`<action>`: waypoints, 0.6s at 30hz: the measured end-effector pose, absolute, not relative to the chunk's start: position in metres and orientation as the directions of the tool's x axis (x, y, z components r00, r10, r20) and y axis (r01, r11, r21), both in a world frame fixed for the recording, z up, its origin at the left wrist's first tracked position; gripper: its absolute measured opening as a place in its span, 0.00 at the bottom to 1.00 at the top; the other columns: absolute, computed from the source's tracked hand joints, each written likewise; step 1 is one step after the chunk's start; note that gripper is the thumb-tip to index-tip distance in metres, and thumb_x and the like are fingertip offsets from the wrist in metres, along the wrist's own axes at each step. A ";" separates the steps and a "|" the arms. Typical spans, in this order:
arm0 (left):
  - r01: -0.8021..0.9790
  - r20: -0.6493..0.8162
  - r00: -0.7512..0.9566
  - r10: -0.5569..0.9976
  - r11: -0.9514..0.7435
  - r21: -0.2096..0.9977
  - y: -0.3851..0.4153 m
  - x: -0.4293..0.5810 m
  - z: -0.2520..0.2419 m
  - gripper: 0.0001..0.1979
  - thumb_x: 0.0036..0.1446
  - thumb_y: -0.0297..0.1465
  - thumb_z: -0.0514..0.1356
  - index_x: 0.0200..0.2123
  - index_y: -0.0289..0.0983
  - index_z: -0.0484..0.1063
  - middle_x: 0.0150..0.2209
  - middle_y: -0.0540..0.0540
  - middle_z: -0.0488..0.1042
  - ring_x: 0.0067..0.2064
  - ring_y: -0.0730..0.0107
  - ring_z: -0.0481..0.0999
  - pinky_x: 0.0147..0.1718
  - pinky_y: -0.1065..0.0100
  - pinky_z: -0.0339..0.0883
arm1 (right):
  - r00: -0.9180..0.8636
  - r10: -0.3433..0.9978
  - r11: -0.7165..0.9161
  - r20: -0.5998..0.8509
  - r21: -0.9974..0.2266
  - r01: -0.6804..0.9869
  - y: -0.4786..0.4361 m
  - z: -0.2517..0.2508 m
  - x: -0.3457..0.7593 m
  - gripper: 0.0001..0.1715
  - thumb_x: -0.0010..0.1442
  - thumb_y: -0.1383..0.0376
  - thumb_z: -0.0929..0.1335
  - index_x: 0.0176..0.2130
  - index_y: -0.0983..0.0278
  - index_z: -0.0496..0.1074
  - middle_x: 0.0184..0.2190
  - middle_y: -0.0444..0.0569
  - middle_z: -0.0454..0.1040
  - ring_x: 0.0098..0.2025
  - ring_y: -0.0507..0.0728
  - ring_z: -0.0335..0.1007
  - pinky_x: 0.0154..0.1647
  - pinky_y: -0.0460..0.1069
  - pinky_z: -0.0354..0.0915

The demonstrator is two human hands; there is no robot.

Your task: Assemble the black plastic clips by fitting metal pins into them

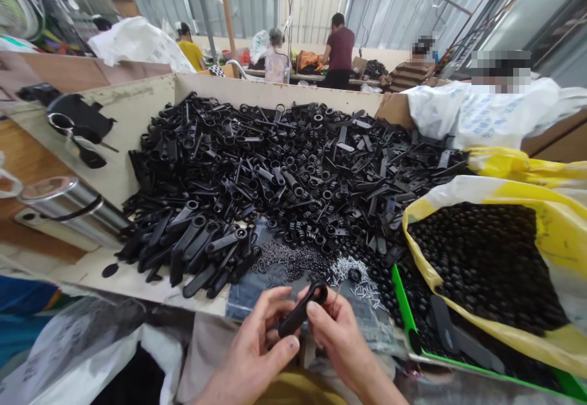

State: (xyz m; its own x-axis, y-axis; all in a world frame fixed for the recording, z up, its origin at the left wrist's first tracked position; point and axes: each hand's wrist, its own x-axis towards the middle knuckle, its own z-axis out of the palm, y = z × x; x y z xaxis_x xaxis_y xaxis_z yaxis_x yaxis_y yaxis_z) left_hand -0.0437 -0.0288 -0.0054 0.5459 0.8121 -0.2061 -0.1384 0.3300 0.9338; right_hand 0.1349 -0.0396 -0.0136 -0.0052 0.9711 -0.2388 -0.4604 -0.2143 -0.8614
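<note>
Below a corrugated metal wall [247, 1], a heap of black parts [275, 169] fills the bench [92, 273], hemmed by a steel flask [68, 206] and yellow sack [562, 224]. Near silver pins [351, 270], left hand [259, 339] and right hand [338, 331] together grip a black ring-ended piece [296, 319].

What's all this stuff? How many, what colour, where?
Cylindrical metal flask: one, silver, left
Heaped plastic parts: many, black, middle
Thin metal pins: many, silver, front of heap
Tiny loose bits: many, dark grey, left of pins
Open plastic sack of round black pieces: one, yellow-white, right
Walled plastic tray: one, green, lower right
Printed plastic sacks: several, white, around the edges
Round fan: one, pale, top left
Other people: at least five, mixed clothes, back
Looped plastic piece: one, black, bottom middle
Left hand: one, bare, holding that piece
Right hand: one, bare, holding it
</note>
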 end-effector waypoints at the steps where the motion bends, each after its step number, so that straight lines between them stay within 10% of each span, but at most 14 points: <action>1: -0.133 -0.192 0.539 0.820 0.308 0.942 -0.030 -0.044 -0.005 0.26 0.63 0.44 0.67 0.60 0.46 0.65 0.56 0.42 0.76 0.55 0.59 0.77 0.53 0.61 0.72 | -0.007 0.972 -0.213 -0.236 -0.866 -0.453 -0.042 -0.015 0.136 0.28 0.54 0.45 0.79 0.40 0.65 0.78 0.19 0.35 0.57 0.18 0.44 0.39 0.17 0.41 0.41; 8: 0.171 -0.165 0.386 0.908 0.105 0.980 -0.031 -0.045 0.007 0.12 0.67 0.42 0.60 0.38 0.40 0.72 0.31 0.50 0.75 0.33 0.68 0.74 0.33 0.69 0.67 | 0.029 0.979 -0.186 -0.204 -0.934 -0.304 -0.047 -0.018 0.129 0.28 0.56 0.44 0.77 0.40 0.65 0.78 0.23 0.39 0.63 0.20 0.46 0.46 0.20 0.43 0.48; 14: 0.344 -0.033 0.441 0.897 -0.135 0.929 -0.050 -0.041 -0.003 0.14 0.67 0.32 0.56 0.54 0.44 0.70 0.51 0.44 0.80 0.52 0.58 0.79 0.53 0.61 0.70 | 0.204 0.970 -0.168 -0.131 -0.969 0.179 -0.059 -0.011 0.119 0.23 0.58 0.55 0.73 0.50 0.63 0.75 0.27 0.42 0.71 0.26 0.54 0.66 0.28 0.47 0.63; 18: 0.397 -0.154 0.502 0.851 -0.069 0.915 -0.066 -0.037 -0.019 0.10 0.64 0.30 0.56 0.48 0.43 0.71 0.47 0.43 0.82 0.48 0.54 0.81 0.47 0.59 0.72 | 0.172 0.977 -0.190 -0.130 -0.895 0.403 -0.078 -0.010 0.123 0.17 0.63 0.57 0.69 0.48 0.62 0.71 0.25 0.40 0.71 0.26 0.55 0.69 0.28 0.47 0.63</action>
State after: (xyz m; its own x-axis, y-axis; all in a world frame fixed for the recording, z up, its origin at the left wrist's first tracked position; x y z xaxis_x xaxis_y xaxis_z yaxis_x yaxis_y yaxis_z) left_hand -0.0367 -0.0661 -0.0188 0.5018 0.8511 -0.1541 0.3973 -0.0685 0.9151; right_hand 0.1227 -0.0779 -0.0097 0.1715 0.9766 -0.1295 0.4027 -0.1895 -0.8955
